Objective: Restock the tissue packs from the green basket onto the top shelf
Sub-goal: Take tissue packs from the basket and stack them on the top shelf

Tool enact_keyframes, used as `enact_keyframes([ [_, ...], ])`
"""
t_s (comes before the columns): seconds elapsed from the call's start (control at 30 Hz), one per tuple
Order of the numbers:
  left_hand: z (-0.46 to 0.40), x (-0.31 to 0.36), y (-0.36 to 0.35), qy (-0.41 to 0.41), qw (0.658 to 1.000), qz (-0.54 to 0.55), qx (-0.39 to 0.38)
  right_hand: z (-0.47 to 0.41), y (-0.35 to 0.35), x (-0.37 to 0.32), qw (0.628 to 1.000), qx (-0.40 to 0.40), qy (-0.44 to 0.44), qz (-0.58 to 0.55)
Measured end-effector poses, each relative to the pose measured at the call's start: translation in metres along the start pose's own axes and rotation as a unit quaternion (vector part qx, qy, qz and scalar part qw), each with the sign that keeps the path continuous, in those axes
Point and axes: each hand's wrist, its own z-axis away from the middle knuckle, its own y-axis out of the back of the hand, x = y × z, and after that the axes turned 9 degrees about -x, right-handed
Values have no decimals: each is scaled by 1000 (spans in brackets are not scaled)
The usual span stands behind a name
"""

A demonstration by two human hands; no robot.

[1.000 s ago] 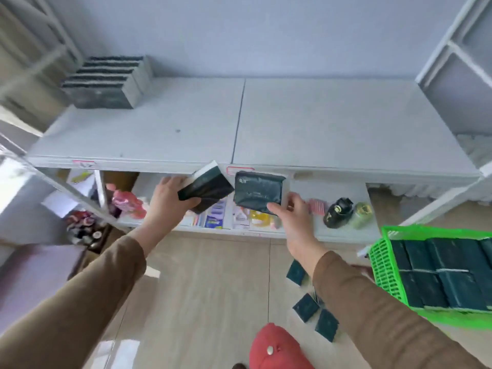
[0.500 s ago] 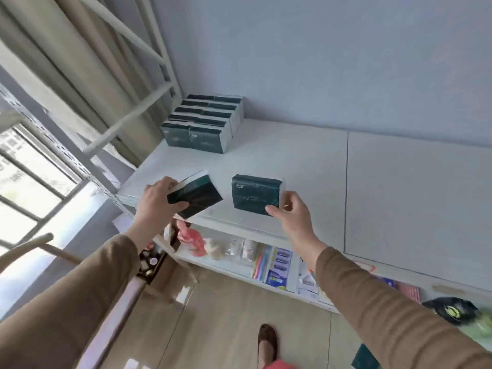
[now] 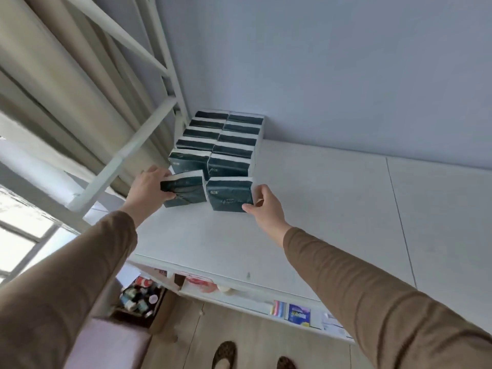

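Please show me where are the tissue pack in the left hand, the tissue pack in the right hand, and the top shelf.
left tissue pack [image 3: 186,191], head view, dark front face.
right tissue pack [image 3: 229,194], head view, dark front face.
top shelf [image 3: 319,198], head view, bare white surface.

print on tissue packs and lower-shelf packets too blurred to read.

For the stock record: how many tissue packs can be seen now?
12: ten in two rows of five on the top shelf, one in the left hand, one in the right hand. Others may be hidden.

Two dark green tissue packs, one tilted, one upright, front the stocked rows (white-edged) on the top shelf.
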Motion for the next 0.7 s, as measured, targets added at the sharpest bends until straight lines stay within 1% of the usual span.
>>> enact_keyframes([
  [0.07,-21,-10,-2,-20,1000,-1,-14,-12,-15,-3,1000,13,-7,0],
  [0.13,-37,-18,-4,-37,999,-4,-23,-22,-28,-4,999,45,-16,0],
  [0.27,-53,-25,-8,-73,997,-41,5,-36,-50,-2,992,118,-44,-15],
  [0.33,-58,-25,-10,-98,994,-38,16,-40,-57,-4,987,148,-51,-27],
  [0.43,-64,-25,-10,-132,990,-41,16,-46,-66,-5,981,186,-56,-10],
  [0.53,-65,-23,-7,-135,990,-48,11,-45,-67,-6,980,189,-65,-10],
  [0.6,-60,-20,-6,-138,988,-72,17,-38,-63,-7,981,179,-72,-9],
  [0.7,-46,-3,-6,-188,975,-109,32,-13,-45,-8,982,171,-77,23],
])
